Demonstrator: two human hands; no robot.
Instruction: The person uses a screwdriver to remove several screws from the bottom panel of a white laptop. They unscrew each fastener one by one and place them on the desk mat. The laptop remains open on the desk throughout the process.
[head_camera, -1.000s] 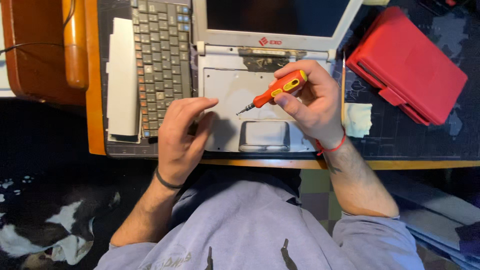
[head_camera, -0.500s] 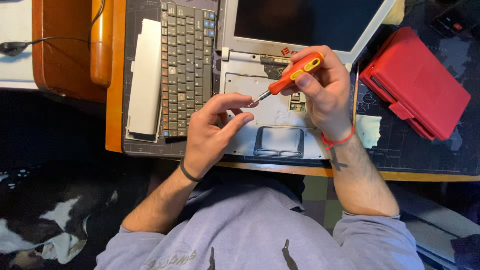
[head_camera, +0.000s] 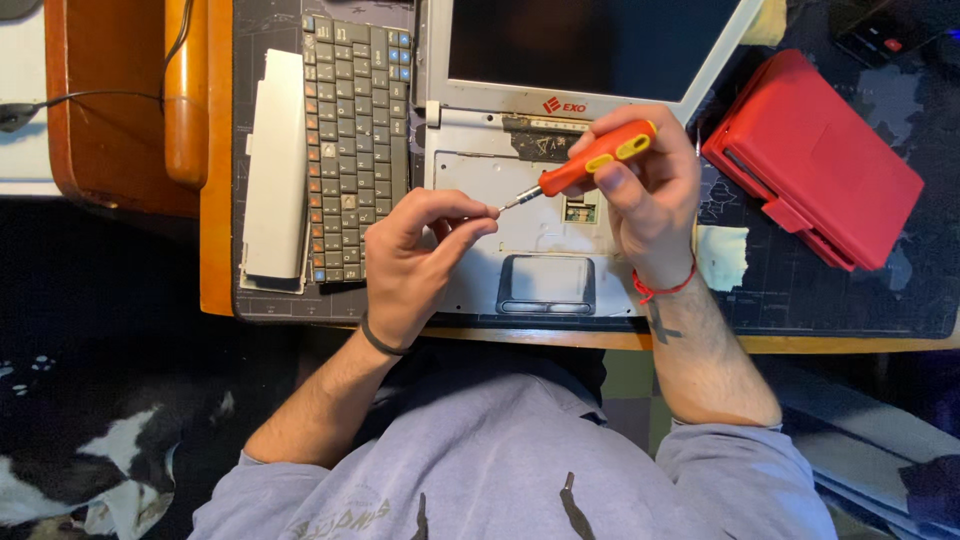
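From the head cam, looking straight down: my right hand (head_camera: 650, 185) was wrapped around the small orange screwdriver with yellow inserts (head_camera: 590, 160), held tilted so its thin metal tip pointed left toward my other hand. My left hand (head_camera: 415, 260) had thumb and forefinger pinched together right at that tip (whether a tiny screw sat between them, I couldn't tell, too small). Both hovered over the silver-grey laptop base with its keyboard removed (head_camera: 530, 235), just above the touchpad.

My take on doing this bit well: keep the pinch right over the open chassis so anything dropped lands on the tray and not the floor, and keep the driver steady rather than poking around.

The detached grey keyboard (head_camera: 357, 150) lay left of the laptop, just beside a long off-white plastic strip (head_camera: 275, 165). On the right, on the dark desk mat (head_camera: 850, 300), sat a closed red plastic case (head_camera: 810, 160), set at a slant. A small red logo sat on the screen's bottom bezel, and a pale paper scrap (head_camera: 722, 258) lay beside my right wrist.
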